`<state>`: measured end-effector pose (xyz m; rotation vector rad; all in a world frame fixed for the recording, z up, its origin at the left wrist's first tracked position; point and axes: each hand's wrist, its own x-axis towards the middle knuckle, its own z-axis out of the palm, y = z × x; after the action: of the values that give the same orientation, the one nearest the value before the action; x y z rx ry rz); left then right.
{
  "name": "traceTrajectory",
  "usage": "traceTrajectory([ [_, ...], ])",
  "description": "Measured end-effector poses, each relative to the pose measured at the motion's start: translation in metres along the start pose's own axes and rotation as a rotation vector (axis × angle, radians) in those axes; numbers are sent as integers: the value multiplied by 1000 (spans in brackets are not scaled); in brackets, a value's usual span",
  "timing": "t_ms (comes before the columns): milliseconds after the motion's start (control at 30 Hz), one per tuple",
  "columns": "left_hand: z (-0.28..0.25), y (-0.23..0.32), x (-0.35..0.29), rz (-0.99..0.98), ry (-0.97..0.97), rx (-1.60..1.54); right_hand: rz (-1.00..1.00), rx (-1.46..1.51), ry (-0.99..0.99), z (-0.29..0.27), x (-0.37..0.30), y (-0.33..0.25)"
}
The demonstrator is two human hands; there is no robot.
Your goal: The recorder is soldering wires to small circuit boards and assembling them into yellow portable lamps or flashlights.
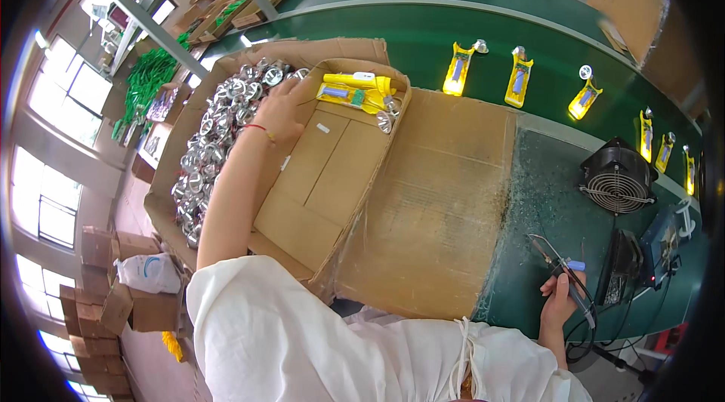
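Observation:
My left hand (278, 113), a red string at its wrist, reaches over the far edge of a heap of silver lamp reflectors (219, 119) in a cardboard box. Its fingers are stretched out onto the reflectors; the tips are partly hidden. Beside it, a shallow carton (302, 198) holds yellow flashlight bodies (351, 92) and a few loose reflectors (385, 121) at its far end. At the right, my right hand (559, 301) is closed round a soldering iron (583, 302), with a small blue cylindrical piece (575, 265) next to it.
Several yellow flashlight bodies with reflectors, such as this one (519, 79), lie along the green conveyor (362, 32). A black fan (618, 179) and a soldering station (658, 243) with cables stand at the right. A flattened cardboard sheet (430, 206) covers the middle of the bench.

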<state>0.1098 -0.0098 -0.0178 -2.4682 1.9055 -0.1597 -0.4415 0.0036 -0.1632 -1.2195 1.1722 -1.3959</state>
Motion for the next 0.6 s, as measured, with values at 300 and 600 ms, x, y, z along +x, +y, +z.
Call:
traceTrajectory([
  [300, 60, 37, 78, 169, 115, 244, -19, 24, 22, 1, -2, 0],
  [600, 78, 21, 73, 315, 192, 46, -13, 42, 10, 3, 3, -5],
])
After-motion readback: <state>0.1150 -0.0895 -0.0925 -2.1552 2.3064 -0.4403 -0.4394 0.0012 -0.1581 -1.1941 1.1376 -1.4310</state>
